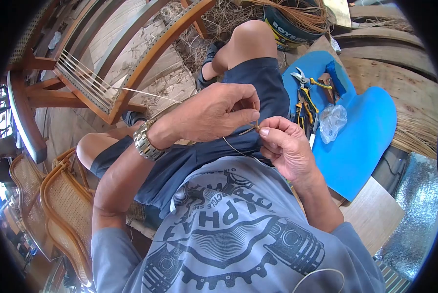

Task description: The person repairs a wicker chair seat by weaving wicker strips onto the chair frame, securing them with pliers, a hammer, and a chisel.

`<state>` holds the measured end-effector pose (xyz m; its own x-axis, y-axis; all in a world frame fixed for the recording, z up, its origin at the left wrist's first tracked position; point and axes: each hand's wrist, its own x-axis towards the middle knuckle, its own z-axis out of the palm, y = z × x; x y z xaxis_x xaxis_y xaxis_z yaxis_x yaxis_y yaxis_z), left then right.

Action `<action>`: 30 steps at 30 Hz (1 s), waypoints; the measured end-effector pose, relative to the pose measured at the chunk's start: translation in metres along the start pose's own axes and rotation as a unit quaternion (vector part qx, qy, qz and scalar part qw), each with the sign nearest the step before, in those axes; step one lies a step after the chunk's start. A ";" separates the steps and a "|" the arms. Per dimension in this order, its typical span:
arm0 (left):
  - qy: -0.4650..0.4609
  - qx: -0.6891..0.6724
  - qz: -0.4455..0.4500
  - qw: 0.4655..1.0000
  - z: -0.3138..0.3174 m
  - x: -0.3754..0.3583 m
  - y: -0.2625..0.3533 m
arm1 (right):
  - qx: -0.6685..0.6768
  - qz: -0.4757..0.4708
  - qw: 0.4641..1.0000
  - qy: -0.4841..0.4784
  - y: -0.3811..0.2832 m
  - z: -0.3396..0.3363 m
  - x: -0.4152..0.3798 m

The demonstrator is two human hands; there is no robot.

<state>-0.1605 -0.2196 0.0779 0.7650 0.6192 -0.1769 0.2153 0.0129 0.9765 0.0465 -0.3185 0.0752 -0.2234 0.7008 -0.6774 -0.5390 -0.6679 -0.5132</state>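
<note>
My left hand [211, 111], a metal watch on its wrist, is closed with thumb and fingers pinched over my lap. Close beside it, my right hand [288, 149] pinches the same small bit of brown cane strand [250, 130], which spans the gap between the fingertips. A pale strand [150, 94] runs from the wooden chair frame [155, 41] at upper left to behind my left hand. Several pale strands are strung across one corner of that frame, whose edge has a row of holes. A thin length hangs below my hands, and a pale loop [326, 271] lies on my shirt.
At right, a blue sheet [363, 146] holds pruning shears [304, 78], yellow-black pliers [304, 105] and a clear plastic bag [333, 122]. Behind it stands a dark bucket [282, 30] with cane bundles. Woven-cane chair parts [67, 215] are at lower left; fibre scraps litter the floor.
</note>
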 end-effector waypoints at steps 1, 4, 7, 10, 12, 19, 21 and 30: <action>-0.006 -0.009 -0.011 1.000 0.000 -0.001 0.001 | -0.009 -0.003 1.000 -0.001 -0.001 0.001 -0.001; 0.013 0.001 0.007 1.000 0.003 -0.003 -0.003 | -0.022 -0.009 1.000 -0.002 -0.001 0.003 0.001; 0.037 -0.021 -0.014 0.999 0.006 -0.002 -0.008 | -0.028 -0.010 1.000 -0.005 -0.003 -0.001 0.006; 0.019 -0.008 -0.037 0.999 0.005 -0.002 -0.002 | -0.061 -0.018 0.998 0.011 -0.001 -0.004 0.006; 0.016 -0.011 -0.043 0.999 0.004 0.000 -0.005 | -0.091 -0.026 0.995 0.029 0.002 -0.005 0.005; -0.047 -0.070 -0.050 0.995 0.000 0.005 0.004 | -0.278 -0.129 0.950 0.055 0.000 0.001 -0.004; -0.058 -0.043 -0.068 0.995 -0.002 0.010 0.004 | -0.286 -0.133 0.948 0.054 0.000 0.001 -0.004; 0.008 -0.015 -0.095 0.995 0.005 0.008 -0.005 | -0.342 -0.151 0.926 0.058 0.001 0.003 -0.001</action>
<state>-0.1530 -0.2185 0.0713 0.7019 0.6161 -0.3574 0.3376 0.1540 0.9286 0.0436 -0.3192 0.0768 -0.0367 0.8767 -0.4797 0.0866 -0.4754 -0.8755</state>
